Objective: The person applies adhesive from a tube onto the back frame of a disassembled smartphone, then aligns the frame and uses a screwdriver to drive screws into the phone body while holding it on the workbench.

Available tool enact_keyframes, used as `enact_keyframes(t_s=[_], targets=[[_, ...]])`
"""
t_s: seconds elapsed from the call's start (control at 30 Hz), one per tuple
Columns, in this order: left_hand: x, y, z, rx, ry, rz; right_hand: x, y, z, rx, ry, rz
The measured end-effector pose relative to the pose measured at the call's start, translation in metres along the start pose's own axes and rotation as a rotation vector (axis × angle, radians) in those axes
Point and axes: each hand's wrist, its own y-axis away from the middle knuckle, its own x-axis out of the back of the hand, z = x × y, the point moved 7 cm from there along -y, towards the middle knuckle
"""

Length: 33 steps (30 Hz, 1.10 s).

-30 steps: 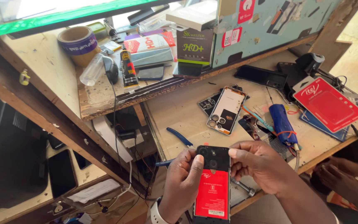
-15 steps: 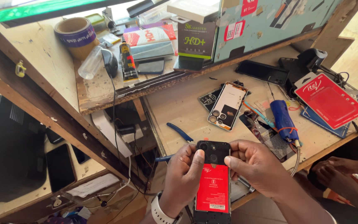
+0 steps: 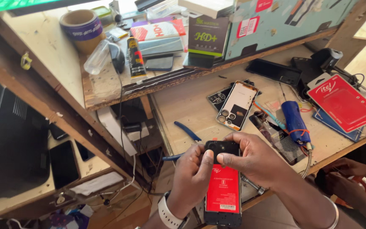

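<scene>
Above the wooden workbench (image 3: 191, 106), opened phone (image 3: 222, 186) between both hands' fingers (image 3: 208, 159).

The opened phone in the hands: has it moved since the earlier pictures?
No: the opened phone remains just below the loose back cover on the bench.

Pliers (image 3: 188, 131) lie on the workbench (image 3: 191, 101), left of the phone case (image 3: 235, 105).

Left hand (image 3: 191, 180) and right hand (image 3: 255, 159) close together, thumbs meeting, fingers (image 3: 229, 160) curled
</scene>
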Motion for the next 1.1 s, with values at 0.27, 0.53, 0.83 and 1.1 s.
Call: enact_keyframes(t_s=[0.27,0.53,0.83,1.1], targets=[[-0.001,0.001,-0.001,0.036,-0.027,0.001,0.022,-0.010,0.013,-0.085,-0.026,0.067],[0.002,-0.002,-0.006,0.039,0.075,-0.011,0.021,-0.014,0.011,-0.020,0.049,0.076],[0.001,-0.002,-0.014,0.119,0.392,-0.071,0.026,0.003,0.016,0.030,-0.021,0.129],[0.015,0.004,-0.004,0.099,0.476,0.062,0.069,0.017,-0.064,0.485,0.614,0.509]])
